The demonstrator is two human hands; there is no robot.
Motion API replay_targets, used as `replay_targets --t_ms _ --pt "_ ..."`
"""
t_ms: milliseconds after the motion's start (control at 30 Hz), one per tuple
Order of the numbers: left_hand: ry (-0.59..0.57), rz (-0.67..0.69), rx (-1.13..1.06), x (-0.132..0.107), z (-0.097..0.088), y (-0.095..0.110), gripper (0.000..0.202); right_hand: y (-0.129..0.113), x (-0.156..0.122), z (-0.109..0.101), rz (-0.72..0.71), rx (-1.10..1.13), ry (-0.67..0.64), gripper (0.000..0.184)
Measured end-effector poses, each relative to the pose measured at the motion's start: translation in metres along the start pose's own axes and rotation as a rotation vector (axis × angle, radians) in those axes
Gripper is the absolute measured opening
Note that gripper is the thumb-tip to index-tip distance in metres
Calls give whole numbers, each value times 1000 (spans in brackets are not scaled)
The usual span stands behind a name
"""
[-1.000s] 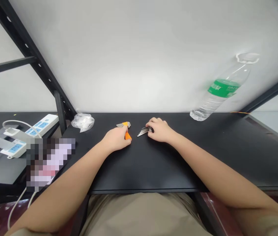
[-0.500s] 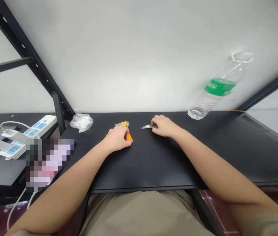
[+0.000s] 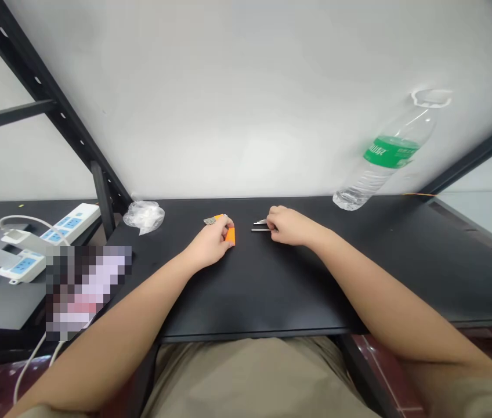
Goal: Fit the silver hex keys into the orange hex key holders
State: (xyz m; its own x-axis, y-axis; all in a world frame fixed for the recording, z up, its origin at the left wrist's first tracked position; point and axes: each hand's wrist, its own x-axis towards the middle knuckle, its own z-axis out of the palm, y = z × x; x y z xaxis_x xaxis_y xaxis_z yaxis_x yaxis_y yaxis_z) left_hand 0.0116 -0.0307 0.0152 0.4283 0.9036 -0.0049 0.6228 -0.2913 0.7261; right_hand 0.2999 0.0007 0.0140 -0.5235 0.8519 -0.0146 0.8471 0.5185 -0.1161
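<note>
Near the middle of the black table, my left hand (image 3: 207, 245) is closed on an orange holder (image 3: 230, 235), thumb at its near end and fingers over its far part. Short metal rods (image 3: 209, 221) stick out to the left beyond those fingers; they look like hex keys. A little to the right, my right hand (image 3: 290, 225) has its fingertips pinched on thin metal hex keys (image 3: 260, 230), whose straight ends point left towards the holder. One lies slightly apart from the others. Their other ends are hidden under the fingers.
A crumpled clear plastic bag (image 3: 144, 217) lies at the table's back left. A large clear bottle with a green label (image 3: 390, 152) stands by the wall at the right. Power strips (image 3: 70, 223) with cables and a black metal frame (image 3: 103, 191) are at the left.
My right hand has shifted slightly nearer to me, and one hex key now sits apart from the rest. My left fingers have moved on the orange holder, which is turned a little.
</note>
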Motion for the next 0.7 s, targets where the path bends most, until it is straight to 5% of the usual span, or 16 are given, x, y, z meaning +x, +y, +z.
replay_targets --t_ms 233,700 --pt "144 -4 -274 11 7 -12 39 -12 -5 -8 -181 350 146 19" --pt "129 33 -537 10 10 -10 45 -25 -9 -13 -164 641 180 22"
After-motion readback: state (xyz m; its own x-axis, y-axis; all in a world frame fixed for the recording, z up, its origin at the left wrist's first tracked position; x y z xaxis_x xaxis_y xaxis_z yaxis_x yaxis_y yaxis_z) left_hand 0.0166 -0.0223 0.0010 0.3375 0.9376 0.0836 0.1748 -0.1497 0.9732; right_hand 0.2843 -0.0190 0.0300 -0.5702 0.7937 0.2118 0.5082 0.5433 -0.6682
